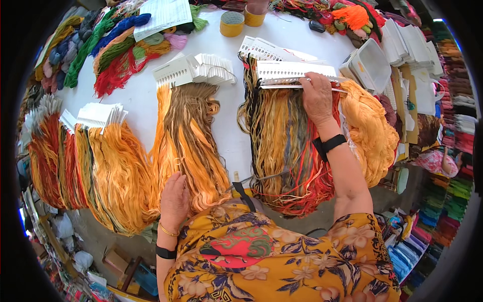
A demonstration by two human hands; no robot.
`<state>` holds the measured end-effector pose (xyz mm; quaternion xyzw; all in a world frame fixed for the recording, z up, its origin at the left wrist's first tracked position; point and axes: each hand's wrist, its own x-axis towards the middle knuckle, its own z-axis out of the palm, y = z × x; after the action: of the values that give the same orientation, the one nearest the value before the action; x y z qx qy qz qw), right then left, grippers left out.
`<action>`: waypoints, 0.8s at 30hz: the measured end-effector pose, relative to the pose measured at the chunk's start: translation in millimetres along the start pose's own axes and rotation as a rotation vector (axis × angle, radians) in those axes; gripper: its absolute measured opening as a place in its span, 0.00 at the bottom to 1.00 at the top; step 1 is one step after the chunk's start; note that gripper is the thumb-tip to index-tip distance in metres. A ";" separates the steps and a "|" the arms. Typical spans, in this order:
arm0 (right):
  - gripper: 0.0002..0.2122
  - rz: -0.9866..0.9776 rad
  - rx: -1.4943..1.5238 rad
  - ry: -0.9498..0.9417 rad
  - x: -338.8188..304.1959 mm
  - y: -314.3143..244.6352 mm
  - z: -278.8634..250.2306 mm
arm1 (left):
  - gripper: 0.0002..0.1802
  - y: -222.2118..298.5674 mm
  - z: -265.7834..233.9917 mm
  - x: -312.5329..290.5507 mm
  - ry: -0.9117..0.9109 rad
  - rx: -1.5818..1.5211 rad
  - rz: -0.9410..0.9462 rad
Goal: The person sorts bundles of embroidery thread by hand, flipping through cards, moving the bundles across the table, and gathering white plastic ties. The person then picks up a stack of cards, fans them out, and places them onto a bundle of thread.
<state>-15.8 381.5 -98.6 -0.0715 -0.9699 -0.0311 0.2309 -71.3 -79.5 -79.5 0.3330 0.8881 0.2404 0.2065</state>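
Note:
My right hand (pixel 318 95) is closed over the lower edge of a white punched thread card (pixel 297 70), at the right of the table. From this card and those around it hang black, gold, grey and red threads (pixel 287 146) that spill over the near table edge. My left hand (pixel 174 199) is low beside the orange and brown thread bundle (pixel 193 146), fingers loosely extended and holding nothing that I can see. White cards (pixel 176 70) top that bundle.
Further card-topped bundles (pixel 118 166) hang at the left edge. A large golden skein (pixel 370 131) lies beside my right forearm. Coloured skeins (pixel 113 50), a paper sheet (pixel 163 17), tape rolls (pixel 232 24) and a clear plastic box (pixel 371 65) lie farther back.

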 end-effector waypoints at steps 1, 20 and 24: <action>0.12 0.000 0.001 -0.003 -1.8 0.8 0.6 | 0.20 -1.4 1.2 -0.7 0.003 0.005 0.004; 0.05 0.052 -0.152 -0.283 -13.9 24.3 -38.5 | 0.18 -3.7 -11.6 -16.1 0.177 0.029 0.110; 0.03 0.210 -0.043 -0.503 -49.8 -14.8 -81.0 | 0.18 -17.0 4.4 -18.8 0.148 -0.062 0.173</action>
<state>61.9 353.2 -49.3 -0.1821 -0.9831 -0.0086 -0.0167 -64.4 -102.5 -88.7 0.3831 0.8611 0.3083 0.1292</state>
